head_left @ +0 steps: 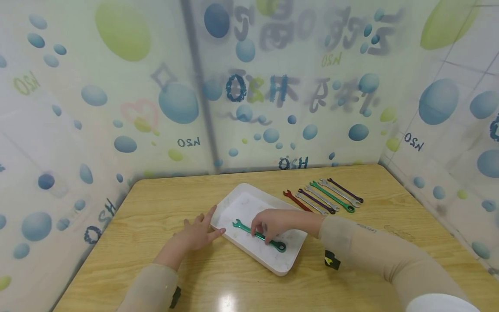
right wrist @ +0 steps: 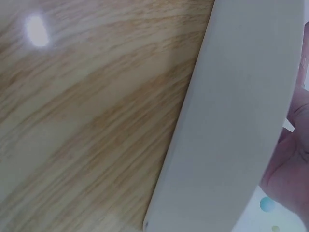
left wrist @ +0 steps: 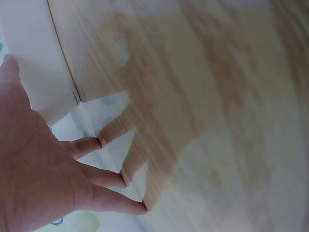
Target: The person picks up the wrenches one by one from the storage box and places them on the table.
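A green combination wrench point(head_left: 245, 229) lies slanted over the floor of a white tray point(head_left: 242, 200), its open end at the upper left and its dark ring end at the lower right. My right hand point(head_left: 276, 221) pinches the middle of its shaft from above. At the tray's left side is my left hand point(head_left: 195, 234), fingers spread, with the thumb by the rim. In the left wrist view, fingertips of the left hand point(left wrist: 53, 169) touch the table beside the tray wall point(left wrist: 36, 53). The tray wall point(right wrist: 227, 116) hides most of the right hand point(right wrist: 289, 159) in the right wrist view.
Right of the tray, several wrenches lie side by side in a slanted row, among them a red wrench point(head_left: 296, 200) and another green wrench point(head_left: 331, 196). They rest on a wooden table point(head_left: 167, 197), enclosed by patterned curtain-like walls point(head_left: 249, 143) behind and at both sides.
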The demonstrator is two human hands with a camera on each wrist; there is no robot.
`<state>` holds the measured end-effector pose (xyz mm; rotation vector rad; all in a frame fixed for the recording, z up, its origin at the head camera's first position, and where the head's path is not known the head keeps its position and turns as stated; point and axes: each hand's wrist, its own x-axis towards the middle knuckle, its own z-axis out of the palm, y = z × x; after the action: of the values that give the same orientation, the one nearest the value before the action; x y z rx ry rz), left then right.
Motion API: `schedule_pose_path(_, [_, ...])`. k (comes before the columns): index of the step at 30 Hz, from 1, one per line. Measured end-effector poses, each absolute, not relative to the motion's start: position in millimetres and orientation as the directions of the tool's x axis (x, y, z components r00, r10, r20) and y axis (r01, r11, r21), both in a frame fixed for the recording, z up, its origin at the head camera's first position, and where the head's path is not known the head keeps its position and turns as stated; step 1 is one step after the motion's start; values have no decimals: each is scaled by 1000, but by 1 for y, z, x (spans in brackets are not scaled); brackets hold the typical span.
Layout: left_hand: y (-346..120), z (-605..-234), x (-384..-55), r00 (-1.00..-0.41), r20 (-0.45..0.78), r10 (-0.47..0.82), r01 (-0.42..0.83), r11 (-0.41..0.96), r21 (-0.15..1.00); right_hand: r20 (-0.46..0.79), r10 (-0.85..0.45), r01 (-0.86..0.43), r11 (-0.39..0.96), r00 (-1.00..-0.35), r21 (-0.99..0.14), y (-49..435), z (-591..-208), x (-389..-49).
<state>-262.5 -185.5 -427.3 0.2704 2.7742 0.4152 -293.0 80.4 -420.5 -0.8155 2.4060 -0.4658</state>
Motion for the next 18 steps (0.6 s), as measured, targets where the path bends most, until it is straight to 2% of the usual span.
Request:
schedule_pose_path(8, [-186, -430, -264, -930, -292, 225, 130, 941, 311, -404, -619, -410, 768, -674, -493, 87, -419, -294])
schedule_pose_path(18, [-185, -427, -261, -930, -297, 216, 119, 942, 314, -385, -604, -438, 785, -698, -438, 100, -416, -299])
